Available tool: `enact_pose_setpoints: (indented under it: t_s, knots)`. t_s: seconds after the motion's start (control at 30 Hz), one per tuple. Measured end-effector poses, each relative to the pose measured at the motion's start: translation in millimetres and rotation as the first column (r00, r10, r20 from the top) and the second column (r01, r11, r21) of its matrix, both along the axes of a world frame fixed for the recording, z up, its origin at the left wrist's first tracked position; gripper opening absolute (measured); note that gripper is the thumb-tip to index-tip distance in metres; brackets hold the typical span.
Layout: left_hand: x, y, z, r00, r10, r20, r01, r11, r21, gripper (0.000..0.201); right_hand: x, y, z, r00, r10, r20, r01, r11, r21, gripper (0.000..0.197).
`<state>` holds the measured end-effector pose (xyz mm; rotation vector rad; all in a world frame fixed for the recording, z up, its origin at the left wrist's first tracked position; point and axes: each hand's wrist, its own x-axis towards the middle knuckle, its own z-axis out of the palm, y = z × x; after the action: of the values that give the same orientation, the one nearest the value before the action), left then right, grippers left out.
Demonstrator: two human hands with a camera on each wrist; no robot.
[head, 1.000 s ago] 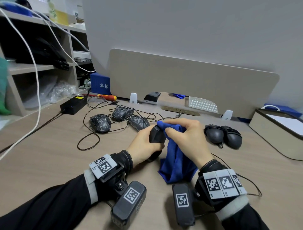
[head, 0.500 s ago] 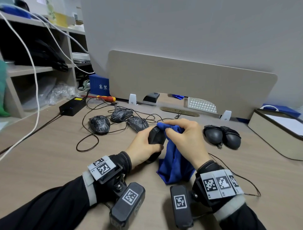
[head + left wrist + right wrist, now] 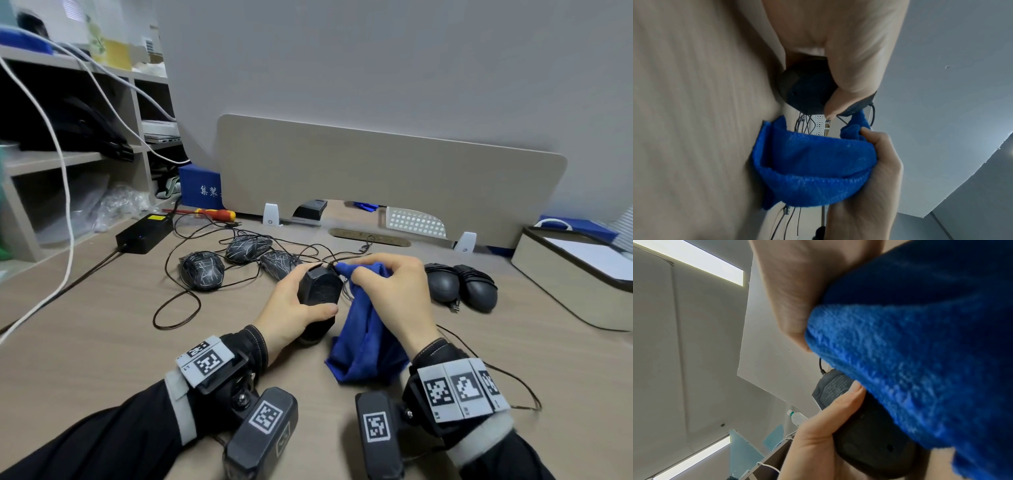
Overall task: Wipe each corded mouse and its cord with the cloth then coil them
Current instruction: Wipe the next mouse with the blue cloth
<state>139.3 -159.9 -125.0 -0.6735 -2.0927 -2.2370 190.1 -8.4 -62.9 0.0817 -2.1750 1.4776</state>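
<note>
Cloth [image 3: 368,329] has slid off the mouse [image 3: 320,289] nose onto its cord; left hand [image 3: 291,308] grips mouse, right hand [image 3: 394,291] pinches cloth — cord wipe starting.

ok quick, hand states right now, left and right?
Left hand: fingers curled round the black mouse, holding it.
Right hand: fingers pinching the blue cloth at the mouse's cord end.

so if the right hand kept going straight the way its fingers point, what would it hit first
Most likely the black mouse that the left hand holds: the right hand pinches the blue cloth with fingertips aimed leftward at it. Depth is unclear.
</note>
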Motion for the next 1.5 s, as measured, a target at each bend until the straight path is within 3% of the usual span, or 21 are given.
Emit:
enact_pose_setpoints:
  t_s: [0.07,0.13,0.23,0.3,0.37,0.43,0.6,0.73,0.9,1.03,1.17,1.33,1.43,1.5]
  knots:
    - [0,-1,0,1.0,-0.019,0.013,0.018,0.999,0.03,0.065,3,-2,2,0.996,0.088,-0.01,-0.088,0.996,-0.014,0.025]
    - [1,-1,1,1.0,-0.02,0.009,0.02,0.999,0.037,0.066,6,-3,4,0.993,0.116,-0.007,-0.116,0.993,0.005,0.022]
    - [1,-2,0,1.0,-0.015,0.004,0.015,0.999,0.03,0.07,4,5,3,0.999,-0.038,-0.002,0.038,0.988,0.148,0.018]
    - [2,-1,0,1.0,-0.013,0.006,0.013,0.999,0.041,0.068,3,8,5,0.995,-0.095,-0.027,0.098,0.987,0.126,0.014]
    - [2,-1,1,1.0,-0.023,0.021,0.022,0.998,0.058,0.07,5,5,8,0.999,0.005,-0.053,-0.003,0.999,0.041,0.016]
    - [3,-1,2,0.999,-0.03,0.043,0.026,0.996,0.083,0.074,6,2,7,0.993,0.112,-0.041,-0.109,0.992,0.062,0.025]
    - [2,0,1,0.995,-0.045,0.086,0.038,0.996,0.084,0.081,2,10,4,0.999,0.006,-0.048,0.0,0.994,0.112,0.017]
    - [1,0,1,0.996,-0.036,0.077,0.03,0.997,0.07,0.073,5,4,6,0.993,0.101,-0.062,-0.092,0.988,0.125,0.02]
    - [2,0,0,0.994,-0.051,0.1,0.041,0.994,0.098,0.071,1,9,3,0.995,-0.024,-0.101,0.046,0.975,0.216,0.016]
    - [3,2,2,0.986,-0.096,0.135,0.074,0.985,0.158,0.068,1,7,2,0.995,0.064,-0.08,-0.045,0.974,0.223,0.024]
    - [3,1,3,0.976,-0.105,0.19,0.064,0.976,0.209,0.074,-2,12,0,0.996,-0.073,-0.047,0.084,0.945,0.317,0.01]
    - [3,0,4,0.986,-0.086,0.146,0.062,0.985,0.16,0.071,1,8,4,0.997,0.062,-0.042,-0.052,0.975,0.215,0.023]
    - [4,-3,6,0.997,-0.017,0.078,0.01,0.996,0.085,0.072,-1,9,0,0.999,-0.003,-0.038,0.012,0.967,0.255,0.019]
    - [5,-4,8,1.0,0.015,0.023,-0.016,0.999,0.05,0.074,-1,9,1,0.996,-0.022,-0.085,0.037,0.983,0.179,0.018]
